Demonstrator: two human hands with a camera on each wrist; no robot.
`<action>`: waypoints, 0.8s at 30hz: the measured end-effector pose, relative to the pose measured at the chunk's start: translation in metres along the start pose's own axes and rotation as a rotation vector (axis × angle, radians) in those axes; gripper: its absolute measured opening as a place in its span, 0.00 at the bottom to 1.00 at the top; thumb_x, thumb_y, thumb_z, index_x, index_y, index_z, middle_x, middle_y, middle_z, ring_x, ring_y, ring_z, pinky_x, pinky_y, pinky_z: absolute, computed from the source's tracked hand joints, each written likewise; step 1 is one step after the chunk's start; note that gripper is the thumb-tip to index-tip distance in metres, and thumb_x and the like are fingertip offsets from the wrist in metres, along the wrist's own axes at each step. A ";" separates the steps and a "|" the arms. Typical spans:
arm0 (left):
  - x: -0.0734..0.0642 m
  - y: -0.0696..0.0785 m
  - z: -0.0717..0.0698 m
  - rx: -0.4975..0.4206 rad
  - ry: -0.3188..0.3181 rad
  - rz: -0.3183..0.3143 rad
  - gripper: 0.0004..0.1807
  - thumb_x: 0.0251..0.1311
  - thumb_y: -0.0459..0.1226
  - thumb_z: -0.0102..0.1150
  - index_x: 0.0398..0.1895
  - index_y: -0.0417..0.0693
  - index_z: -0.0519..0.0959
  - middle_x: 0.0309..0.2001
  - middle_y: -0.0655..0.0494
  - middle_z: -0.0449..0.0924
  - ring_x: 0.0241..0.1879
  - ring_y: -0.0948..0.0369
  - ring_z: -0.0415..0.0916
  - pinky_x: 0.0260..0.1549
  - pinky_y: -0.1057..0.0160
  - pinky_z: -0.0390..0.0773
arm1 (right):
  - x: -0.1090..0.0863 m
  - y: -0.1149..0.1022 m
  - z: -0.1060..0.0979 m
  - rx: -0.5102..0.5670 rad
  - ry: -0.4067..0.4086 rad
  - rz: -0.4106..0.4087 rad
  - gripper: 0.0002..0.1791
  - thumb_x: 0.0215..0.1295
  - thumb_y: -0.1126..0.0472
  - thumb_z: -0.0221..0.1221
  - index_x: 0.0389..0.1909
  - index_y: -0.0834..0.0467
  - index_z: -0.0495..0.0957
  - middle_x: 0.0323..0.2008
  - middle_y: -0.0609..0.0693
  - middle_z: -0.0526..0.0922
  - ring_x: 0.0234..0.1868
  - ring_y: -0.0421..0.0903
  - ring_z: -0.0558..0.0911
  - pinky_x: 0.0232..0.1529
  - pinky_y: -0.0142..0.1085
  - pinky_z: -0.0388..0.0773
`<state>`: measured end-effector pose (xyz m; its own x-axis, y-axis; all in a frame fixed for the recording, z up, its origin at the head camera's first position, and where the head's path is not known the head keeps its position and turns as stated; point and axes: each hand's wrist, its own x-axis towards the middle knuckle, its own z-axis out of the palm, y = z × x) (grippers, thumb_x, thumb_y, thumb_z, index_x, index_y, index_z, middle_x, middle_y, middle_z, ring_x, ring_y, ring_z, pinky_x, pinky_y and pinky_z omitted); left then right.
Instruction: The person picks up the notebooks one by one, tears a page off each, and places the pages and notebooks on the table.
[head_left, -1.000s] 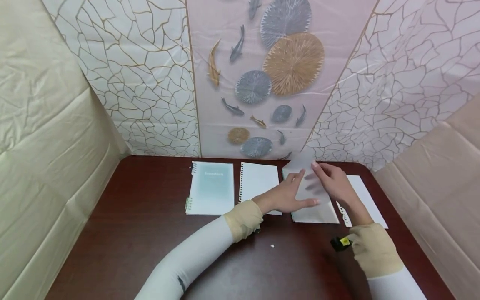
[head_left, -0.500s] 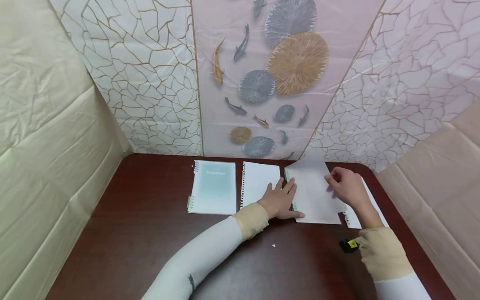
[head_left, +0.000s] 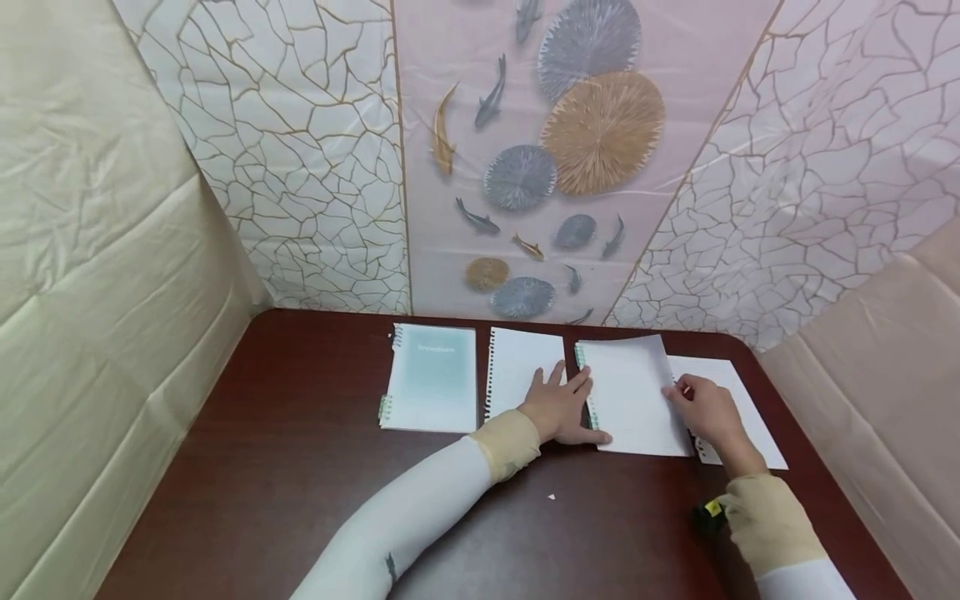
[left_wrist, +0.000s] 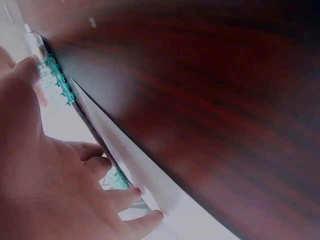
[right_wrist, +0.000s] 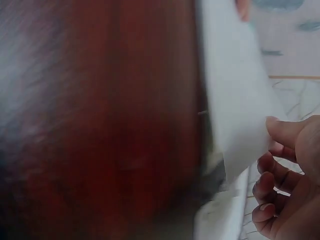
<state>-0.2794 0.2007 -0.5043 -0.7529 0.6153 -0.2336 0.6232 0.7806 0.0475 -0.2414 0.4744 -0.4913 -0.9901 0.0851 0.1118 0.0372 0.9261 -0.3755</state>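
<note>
An open notebook [head_left: 637, 400] with green binding rings lies toward the right of the table, its white page spread flat on the left and raised along the right edge. My left hand [head_left: 561, 412] rests with fingers spread across the notebook's bound edge. In the left wrist view, its fingers straddle the green rings [left_wrist: 57, 82]. The thumb and index finger of my right hand [head_left: 708, 410] pinch the notebook page [right_wrist: 240, 100] by its right edge, the other fingers curled loosely. Under my left hand is part of a loose punched sheet [head_left: 521, 367].
A closed notebook [head_left: 431, 383] with a pale teal cover lies at the left. Another punched sheet [head_left: 742, 408] sits right of the open notebook, partly behind my right hand. A paper scrap [head_left: 552, 497] lies on the dark wooden table [head_left: 285, 450]. A patterned cloth [head_left: 487, 250] hangs behind.
The notebook page has come down from a lifted, curled position to nearly flat. My left hand has drawn back left onto the bound edge. My right hand has moved right and lower with the page.
</note>
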 end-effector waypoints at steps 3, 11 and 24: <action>0.001 0.000 0.001 0.025 -0.004 0.003 0.60 0.59 0.84 0.36 0.88 0.67 0.43 0.87 0.70 0.34 0.85 0.51 0.33 0.80 0.44 0.48 | 0.000 0.006 0.008 -0.008 -0.022 0.007 0.16 0.79 0.55 0.58 0.33 0.61 0.76 0.20 0.50 0.73 0.22 0.48 0.71 0.23 0.39 0.67; -0.007 0.002 -0.005 0.074 0.025 0.013 0.59 0.60 0.83 0.36 0.88 0.64 0.48 0.87 0.67 0.39 0.85 0.51 0.37 0.80 0.44 0.48 | -0.001 0.004 0.014 -0.043 -0.063 0.050 0.18 0.79 0.53 0.58 0.33 0.63 0.74 0.23 0.54 0.74 0.25 0.51 0.72 0.25 0.40 0.68; 0.000 -0.011 -0.016 -0.009 0.104 0.091 0.57 0.63 0.81 0.37 0.85 0.57 0.58 0.85 0.61 0.52 0.84 0.53 0.47 0.78 0.46 0.55 | 0.009 -0.010 0.017 -0.169 0.087 -0.060 0.19 0.68 0.57 0.69 0.46 0.67 0.75 0.41 0.69 0.76 0.42 0.68 0.78 0.36 0.61 0.75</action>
<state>-0.2896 0.1939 -0.4898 -0.7119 0.6910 -0.1257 0.6881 0.7220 0.0722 -0.2529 0.4599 -0.5022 -0.9762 0.0528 0.2106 0.0082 0.9783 -0.2070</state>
